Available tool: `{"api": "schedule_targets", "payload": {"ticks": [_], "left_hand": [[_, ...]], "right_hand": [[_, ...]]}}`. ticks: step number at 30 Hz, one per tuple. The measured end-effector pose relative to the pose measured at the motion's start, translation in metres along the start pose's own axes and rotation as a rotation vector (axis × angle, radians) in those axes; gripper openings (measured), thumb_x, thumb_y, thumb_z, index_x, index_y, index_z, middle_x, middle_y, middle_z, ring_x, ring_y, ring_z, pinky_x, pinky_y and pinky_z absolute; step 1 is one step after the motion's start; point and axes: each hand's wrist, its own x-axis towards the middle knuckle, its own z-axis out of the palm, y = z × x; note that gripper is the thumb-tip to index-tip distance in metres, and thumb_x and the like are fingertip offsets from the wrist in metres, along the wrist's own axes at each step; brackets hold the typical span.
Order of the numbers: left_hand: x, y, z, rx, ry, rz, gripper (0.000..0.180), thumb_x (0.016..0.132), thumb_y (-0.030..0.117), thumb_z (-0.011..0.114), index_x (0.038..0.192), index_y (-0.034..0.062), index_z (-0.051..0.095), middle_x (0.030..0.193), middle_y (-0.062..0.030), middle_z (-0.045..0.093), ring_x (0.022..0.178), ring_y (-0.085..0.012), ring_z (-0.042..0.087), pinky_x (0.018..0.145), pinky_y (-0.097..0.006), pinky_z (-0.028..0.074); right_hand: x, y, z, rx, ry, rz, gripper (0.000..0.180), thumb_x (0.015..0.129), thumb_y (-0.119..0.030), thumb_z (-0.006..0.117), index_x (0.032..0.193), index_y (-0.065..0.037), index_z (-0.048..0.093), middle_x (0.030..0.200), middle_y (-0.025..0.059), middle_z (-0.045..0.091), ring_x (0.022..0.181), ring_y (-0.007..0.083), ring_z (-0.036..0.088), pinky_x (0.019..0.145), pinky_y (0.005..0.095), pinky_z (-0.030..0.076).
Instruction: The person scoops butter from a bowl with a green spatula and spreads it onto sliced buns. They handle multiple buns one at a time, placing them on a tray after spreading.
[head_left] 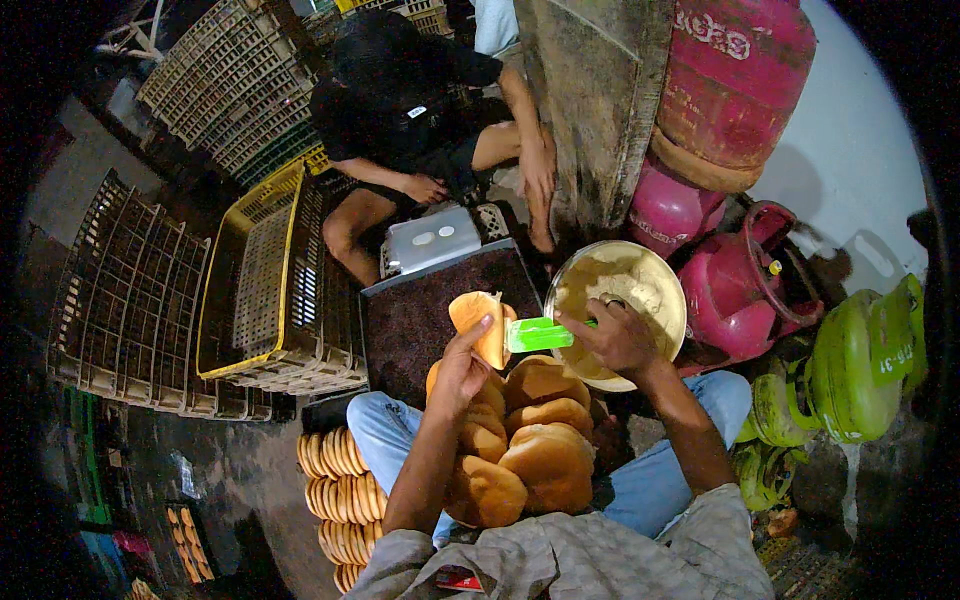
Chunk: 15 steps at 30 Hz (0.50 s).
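Observation:
My left hand (pixel 462 372) grips a split bread bun (pixel 474 318) in front of me. My right hand (pixel 625 340) holds a spatula (pixel 540 335) with a bright green blade, its tip touching or very close to the bun's cut side. Below the right hand stands a round bowl (pixel 563 281) with pale cream (pixel 630 272) in it. A pile of round golden buns (pixel 548 465) rests in front of my body, between my legs. Beyond the left hand lies a square tray (pixel 364 335) filled with dark brown granules (pixel 415 325).
At left stand yellow and grey plastic crates (pixel 288 290) and rows of stacked buns (pixel 340 498). Pink gas cylinders (pixel 735 290) and green ones (pixel 855 370) stand at right. Another person (pixel 400 120) sits opposite, behind a grey metal box (pixel 432 240), beside a concrete pillar (pixel 590 110).

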Motion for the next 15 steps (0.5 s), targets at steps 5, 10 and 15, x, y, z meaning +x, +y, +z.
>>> {"api": "schedule_targets", "payload": {"ticks": [5,10,15], "left_hand": [[0.005,0.021,-0.009,0.03,0.075,0.057,0.04,0.094,0.022,0.065,0.13,0.0056,0.057,0.12,-0.012,0.068,0.107,-0.0282,0.067,0.093,-0.041,0.056],[0.042,0.076,-0.075,0.026,0.061,0.256,0.043,0.091,0.013,0.061,0.133,0.0071,0.052,0.122,-0.013,0.066,0.112,-0.0292,0.066,0.093,-0.043,0.056],[0.108,0.06,-0.143,0.787,0.165,0.472,0.066,0.078,-0.009,0.067,0.137,0.0123,0.045,0.127,-0.0143,0.064,0.107,-0.0325,0.067,0.084,-0.045,0.058]], "right_hand": [[-0.012,0.03,0.01,0.204,0.092,0.082,0.052,0.08,-0.012,0.068,0.131,-0.025,0.067,0.086,0.0096,0.056,0.076,0.0268,0.061,0.069,0.0382,0.052],[-0.048,0.068,0.014,0.549,-0.059,0.615,0.042,0.086,-0.017,0.07,0.128,-0.017,0.068,0.115,0.0235,0.064,0.106,0.0408,0.062,0.099,0.0475,0.05],[-0.063,0.086,0.033,0.34,-0.061,0.666,0.035,0.085,-0.019,0.071,0.119,-0.012,0.07,0.11,0.021,0.063,0.106,0.0417,0.06,0.096,0.0497,0.049]]}}
